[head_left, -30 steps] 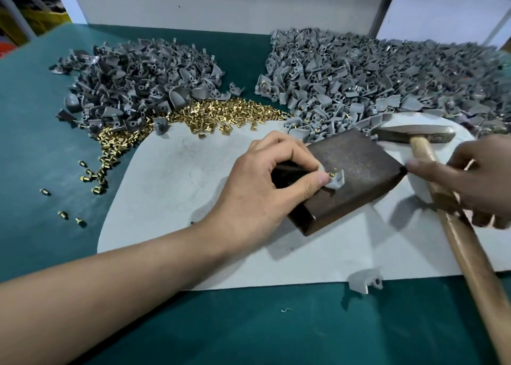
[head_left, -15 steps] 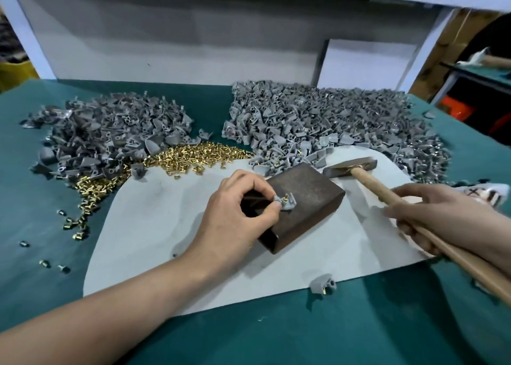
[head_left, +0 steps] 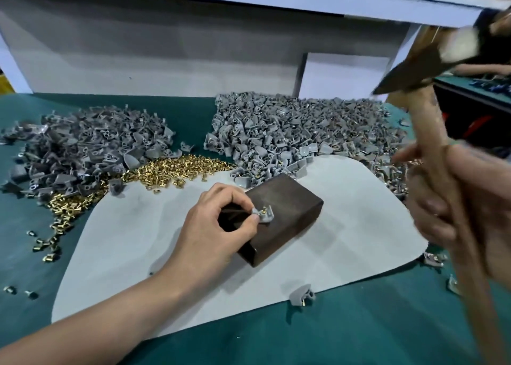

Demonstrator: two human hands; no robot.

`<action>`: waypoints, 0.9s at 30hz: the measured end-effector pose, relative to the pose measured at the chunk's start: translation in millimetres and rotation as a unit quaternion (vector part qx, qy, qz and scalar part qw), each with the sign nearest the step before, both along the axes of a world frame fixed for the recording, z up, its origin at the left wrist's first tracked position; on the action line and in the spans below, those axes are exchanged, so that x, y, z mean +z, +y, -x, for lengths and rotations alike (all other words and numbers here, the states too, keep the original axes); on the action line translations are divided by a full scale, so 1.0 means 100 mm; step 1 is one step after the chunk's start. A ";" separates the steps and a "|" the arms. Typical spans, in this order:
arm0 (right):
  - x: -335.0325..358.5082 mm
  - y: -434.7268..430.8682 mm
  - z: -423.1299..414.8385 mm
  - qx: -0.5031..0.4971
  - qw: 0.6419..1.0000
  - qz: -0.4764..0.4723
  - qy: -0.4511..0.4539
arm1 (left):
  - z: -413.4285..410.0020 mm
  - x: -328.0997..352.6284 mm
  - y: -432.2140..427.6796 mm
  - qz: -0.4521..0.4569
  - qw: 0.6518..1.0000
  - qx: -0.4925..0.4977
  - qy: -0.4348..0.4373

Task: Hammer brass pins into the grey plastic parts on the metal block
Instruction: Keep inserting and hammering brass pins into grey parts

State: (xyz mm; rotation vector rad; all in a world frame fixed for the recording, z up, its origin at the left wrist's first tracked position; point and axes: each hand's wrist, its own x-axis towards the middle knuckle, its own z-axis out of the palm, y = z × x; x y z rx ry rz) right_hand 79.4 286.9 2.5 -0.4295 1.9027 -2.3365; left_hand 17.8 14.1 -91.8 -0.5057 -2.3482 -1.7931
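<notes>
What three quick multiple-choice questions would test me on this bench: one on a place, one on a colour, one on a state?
1. Where is the grey part that the left hand pinches?
A. On the metal block
B. On the green mat
C. In a pile

2. What colour are the loose pins?
A. Silver
B. Gold-yellow
C. Black

3. How is the hammer?
A. Lying flat
B. Raised in the right hand
C. Hanging on a shelf

Answers: 1 A, the part rests on the block's top face. 2 B, the heap of pins shines brass yellow. 3 B, the right hand grips the handle, with the blurred head up high.
</notes>
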 end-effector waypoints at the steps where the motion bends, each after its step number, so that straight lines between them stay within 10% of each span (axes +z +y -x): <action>1: 0.05 -0.02 -0.01 -0.049 0.994 -0.096 0.032 | 0.00 0.00 0.00 0.001 1.000 0.000 0.000; 5: 0.13 -0.28 -0.04 -0.140 0.864 -0.459 0.150 | 0.00 0.01 0.00 0.004 1.000 0.002 0.004; 9: 0.03 -0.53 -0.02 -0.104 0.769 -0.611 0.160 | 0.01 0.00 -0.01 0.010 1.000 0.001 0.011; 19: 0.12 -0.74 -0.08 -0.103 0.735 -0.657 0.128 | 0.02 -0.01 -0.01 0.014 1.000 -0.002 0.023; 27: 0.11 -0.80 -0.07 -0.107 0.800 -0.576 0.133 | 0.02 -0.01 0.00 0.014 1.000 0.004 0.025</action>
